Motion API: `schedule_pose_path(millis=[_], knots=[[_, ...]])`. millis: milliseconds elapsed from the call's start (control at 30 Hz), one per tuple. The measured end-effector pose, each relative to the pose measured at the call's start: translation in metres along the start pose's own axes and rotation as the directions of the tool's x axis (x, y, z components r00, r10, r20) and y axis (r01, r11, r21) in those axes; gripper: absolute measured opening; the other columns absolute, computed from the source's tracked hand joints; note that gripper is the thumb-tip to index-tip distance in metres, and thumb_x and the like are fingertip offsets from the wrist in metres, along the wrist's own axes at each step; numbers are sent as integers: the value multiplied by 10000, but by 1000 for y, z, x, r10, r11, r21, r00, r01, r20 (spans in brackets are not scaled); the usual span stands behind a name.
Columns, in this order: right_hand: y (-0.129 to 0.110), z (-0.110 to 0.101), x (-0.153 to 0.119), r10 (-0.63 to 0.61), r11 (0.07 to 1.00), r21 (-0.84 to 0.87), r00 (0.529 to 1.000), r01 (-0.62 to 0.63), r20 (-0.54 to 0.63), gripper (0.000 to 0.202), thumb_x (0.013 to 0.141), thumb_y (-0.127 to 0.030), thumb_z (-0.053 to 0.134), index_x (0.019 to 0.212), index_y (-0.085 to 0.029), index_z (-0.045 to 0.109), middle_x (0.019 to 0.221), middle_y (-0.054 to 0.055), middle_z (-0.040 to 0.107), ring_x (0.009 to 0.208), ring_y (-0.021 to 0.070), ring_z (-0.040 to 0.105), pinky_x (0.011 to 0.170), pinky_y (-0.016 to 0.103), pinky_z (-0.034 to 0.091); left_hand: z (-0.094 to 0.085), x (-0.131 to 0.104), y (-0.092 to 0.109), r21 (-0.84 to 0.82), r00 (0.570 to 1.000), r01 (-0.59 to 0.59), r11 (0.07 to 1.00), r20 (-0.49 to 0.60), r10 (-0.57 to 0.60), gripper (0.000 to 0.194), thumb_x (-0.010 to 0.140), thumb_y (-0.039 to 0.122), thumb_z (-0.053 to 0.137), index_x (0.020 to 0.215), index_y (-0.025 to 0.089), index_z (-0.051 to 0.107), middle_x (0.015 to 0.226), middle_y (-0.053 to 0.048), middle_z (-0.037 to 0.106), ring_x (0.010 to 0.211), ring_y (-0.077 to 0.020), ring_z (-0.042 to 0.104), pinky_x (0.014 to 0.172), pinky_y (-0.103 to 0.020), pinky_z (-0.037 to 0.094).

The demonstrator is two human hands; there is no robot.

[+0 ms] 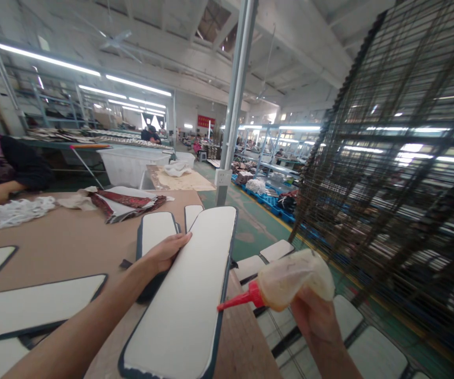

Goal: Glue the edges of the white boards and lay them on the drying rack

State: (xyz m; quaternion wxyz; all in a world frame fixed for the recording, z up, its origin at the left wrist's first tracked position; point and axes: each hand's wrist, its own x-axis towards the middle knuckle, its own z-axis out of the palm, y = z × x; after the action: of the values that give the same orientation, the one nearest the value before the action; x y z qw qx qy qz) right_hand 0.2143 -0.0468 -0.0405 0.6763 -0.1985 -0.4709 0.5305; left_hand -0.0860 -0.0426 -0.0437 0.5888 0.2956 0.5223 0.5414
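Note:
A long white panel with rounded corners and a dark edge (pixel 187 295) stands tilted in front of me. My left hand (pixel 169 250) grips its left side, thumb on the white face and the other fingers out of sight behind. In my right hand (pixel 314 313) is a soft, yellowish squeeze bottle (pixel 294 279), held on its side. Its red nozzle (pixel 237 301) points left, and the tip meets the panel's right edge. Behind my left hand, similar dark-edged panels (pixel 156 229) sit on the tabletop.
More white panels (pixel 37 302) lie on the brown table (pixel 124 252) at left. Others rest on a wire rack (pixel 278 337) low on the right. Patterned cloth (pixel 128 202) and white strips (pixel 25 210) lie near a co-worker's arm (pixel 6 192). A metal post (pixel 233 105) rises ahead; a tall mesh rack (pixel 401 158) stands right.

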Motion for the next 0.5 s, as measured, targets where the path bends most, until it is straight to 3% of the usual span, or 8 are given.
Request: schedule_pose_path(millis=[167, 367, 500], knots=[[0, 0, -2, 10, 1000, 4, 999, -11, 32, 357, 606, -369, 842, 922, -243, 731, 791, 69, 735, 664, 268, 690, 774, 485, 572, -1, 4, 4, -4, 1000, 7, 1000, -7, -7, 183, 795, 301, 683, 751, 127, 650, 615, -66, 718, 523, -188, 657, 537, -278, 543], [-1, -3, -5, 34, 999, 35, 999, -35, 37, 402, 591, -346, 851, 954, -229, 727, 828, 72, 732, 711, 280, 696, 808, 486, 563, -2, 7, 10, -16, 999, 0, 1000, -49, -1, 147, 884, 221, 556, 827, 119, 645, 590, -55, 710, 500, -175, 650, 518, -267, 542], [-1, -4, -7, 50, 998, 34, 998, -52, 47, 412, 600, -351, 846, 972, -230, 718, 846, 73, 728, 743, 288, 696, 777, 473, 575, -2, 7, 12, -20, 997, -9, 1000, -81, 7, 130, 872, 216, 579, 839, 113, 652, 579, -54, 706, 485, -178, 646, 503, -269, 541]])
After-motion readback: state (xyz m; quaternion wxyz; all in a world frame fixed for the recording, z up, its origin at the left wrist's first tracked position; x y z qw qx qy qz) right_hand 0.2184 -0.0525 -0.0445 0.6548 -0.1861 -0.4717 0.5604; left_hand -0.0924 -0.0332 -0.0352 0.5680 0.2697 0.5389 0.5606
